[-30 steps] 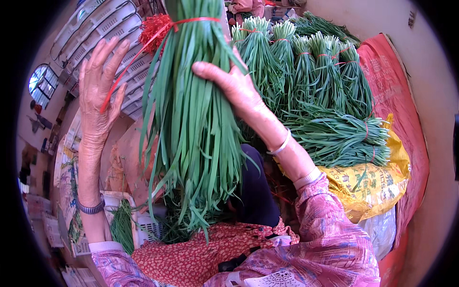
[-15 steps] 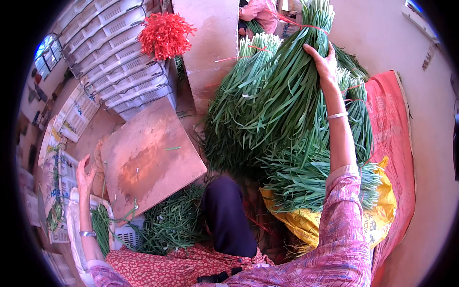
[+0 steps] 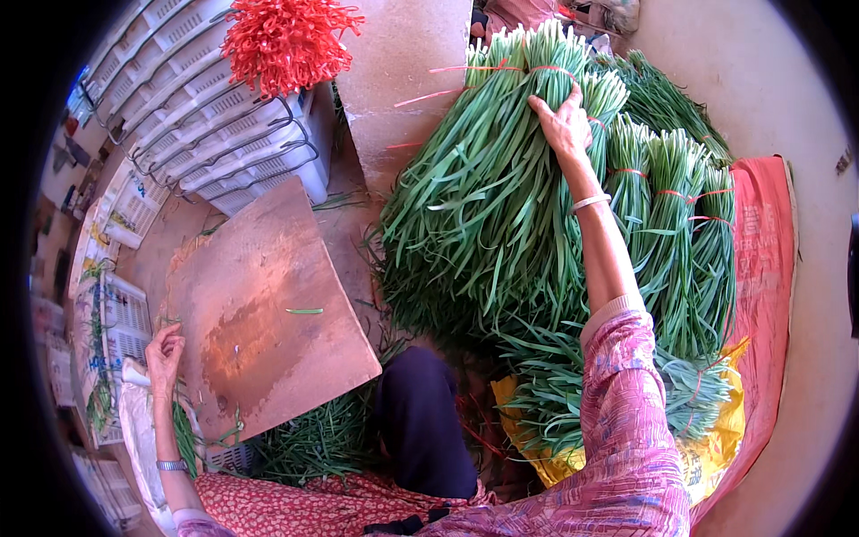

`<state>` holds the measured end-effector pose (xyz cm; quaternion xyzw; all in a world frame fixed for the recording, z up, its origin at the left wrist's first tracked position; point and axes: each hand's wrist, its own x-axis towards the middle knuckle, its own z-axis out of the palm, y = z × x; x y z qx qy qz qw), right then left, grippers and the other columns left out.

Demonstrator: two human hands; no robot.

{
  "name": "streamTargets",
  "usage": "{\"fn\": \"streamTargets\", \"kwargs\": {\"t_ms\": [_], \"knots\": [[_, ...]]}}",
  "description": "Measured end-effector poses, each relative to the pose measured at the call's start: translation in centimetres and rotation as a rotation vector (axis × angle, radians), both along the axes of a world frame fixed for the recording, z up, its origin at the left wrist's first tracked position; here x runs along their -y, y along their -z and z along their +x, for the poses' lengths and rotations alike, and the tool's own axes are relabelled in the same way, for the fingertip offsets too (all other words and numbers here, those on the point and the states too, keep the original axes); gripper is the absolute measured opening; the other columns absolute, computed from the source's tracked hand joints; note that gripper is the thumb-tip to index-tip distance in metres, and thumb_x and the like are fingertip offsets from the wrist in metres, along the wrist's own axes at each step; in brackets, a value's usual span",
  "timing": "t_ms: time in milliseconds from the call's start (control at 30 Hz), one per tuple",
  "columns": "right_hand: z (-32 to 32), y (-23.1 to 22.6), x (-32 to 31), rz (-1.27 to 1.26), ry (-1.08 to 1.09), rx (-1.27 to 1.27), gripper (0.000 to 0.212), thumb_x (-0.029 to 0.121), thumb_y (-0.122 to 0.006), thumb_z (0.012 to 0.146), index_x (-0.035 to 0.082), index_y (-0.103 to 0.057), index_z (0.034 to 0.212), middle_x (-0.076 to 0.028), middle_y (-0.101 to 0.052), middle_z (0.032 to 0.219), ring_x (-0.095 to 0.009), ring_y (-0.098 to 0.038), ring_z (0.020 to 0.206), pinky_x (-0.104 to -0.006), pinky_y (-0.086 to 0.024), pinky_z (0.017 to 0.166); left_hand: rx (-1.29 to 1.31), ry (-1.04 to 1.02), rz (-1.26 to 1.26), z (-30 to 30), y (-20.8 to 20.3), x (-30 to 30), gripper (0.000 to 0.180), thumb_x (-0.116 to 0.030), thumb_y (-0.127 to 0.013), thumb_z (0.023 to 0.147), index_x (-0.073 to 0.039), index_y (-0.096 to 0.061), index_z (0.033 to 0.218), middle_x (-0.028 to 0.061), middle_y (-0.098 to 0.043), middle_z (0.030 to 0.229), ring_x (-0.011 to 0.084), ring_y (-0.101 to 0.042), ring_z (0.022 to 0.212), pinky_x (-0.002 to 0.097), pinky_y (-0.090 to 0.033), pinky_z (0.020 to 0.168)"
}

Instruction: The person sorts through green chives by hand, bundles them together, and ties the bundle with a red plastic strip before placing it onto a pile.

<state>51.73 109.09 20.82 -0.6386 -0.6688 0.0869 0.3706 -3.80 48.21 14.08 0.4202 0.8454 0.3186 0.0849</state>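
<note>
One red-tied garlic-chive bundle has come down among the other tied bundles, so it looks nearly set; my right hand lies on it, thumb spread, grip unclear; my left hand curls beside the brown board, contents hidden

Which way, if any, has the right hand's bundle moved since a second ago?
Yes, rightward: the bundle under the right hand earlier hid part of the brown board; now it's right of it.
</note>
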Motion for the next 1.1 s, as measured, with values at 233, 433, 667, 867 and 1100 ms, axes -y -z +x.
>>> {"fn": "streamTargets", "kwargs": {"t_ms": [233,433,667,867,1100], "knots": [[7.6,3.8,-8.9,-0.146,0.078,-0.133,0.105,0.066,-0.064,0.077,0.006,-0.024,0.152,-0.028,-0.053,0.136,-0.040,-0.053,0.126,-0.0422,-0.040,0.107,0.058,0.069,-0.073,4.6,-2.1,-5.2,0.029,-0.002,-0.067,0.085,-0.002,-0.067,0.115,0.0010,-0.065,0.085,0.0064,-0.059,0.078,0.0217,-0.050,0.072],[2.8,4.3,-6.5,-0.208,0.029,0.012,0.095,0.066,-0.054,0.085,0.012,-0.017,0.155,-0.030,-0.055,0.133,-0.044,-0.053,0.124,-0.0488,-0.039,0.105,0.069,-0.072,-0.078,4.6,-2.4,1.7,0.028,-0.003,-0.067,0.085,-0.002,-0.068,0.113,0.0023,-0.066,0.084,0.0082,-0.061,0.078,0.0236,-0.051,0.074],[9.5,1.6,-12.5,-0.125,0.019,0.455,0.109,0.082,-0.046,0.080,0.003,-0.024,0.152,-0.031,-0.049,0.138,-0.043,-0.048,0.130,-0.0501,-0.036,0.108,0.050,0.059,-0.083,10.4,-3.7,0.7,0.029,-0.012,-0.068,0.090,-0.006,-0.067,0.119,0.0030,-0.070,0.093,0.0091,-0.064,0.088,0.0256,-0.051,0.082],[6.3,8.8,-6.6,0.255,-0.073,0.525,0.090,0.078,-0.040,0.086,0.020,-0.028,0.154,-0.021,-0.030,0.156,-0.044,-0.028,0.142,-0.0569,-0.025,0.112,0.158,-0.051,-0.104,12.3,-2.6,7.5,0.030,-0.009,-0.066,0.093,-0.005,-0.066,0.122,0.0032,-0.070,0.096,0.0093,-0.064,0.093,0.0252,-0.050,0.087],[4.4,9.1,-8.7,0.215,0.091,0.621,0.068,0.057,-0.047,0.094,0.018,-0.037,0.149,-0.018,-0.042,0.148,-0.035,-0.041,0.136,-0.0528,-0.032,0.109,0.200,-0.015,-0.099,15.2,0.2,7.1,0.031,-0.009,-0.066,0.093,-0.003,-0.064,0.124,0.0072,-0.071,0.104,0.0125,-0.065,0.098,0.0256,-0.050,0.090]]}}
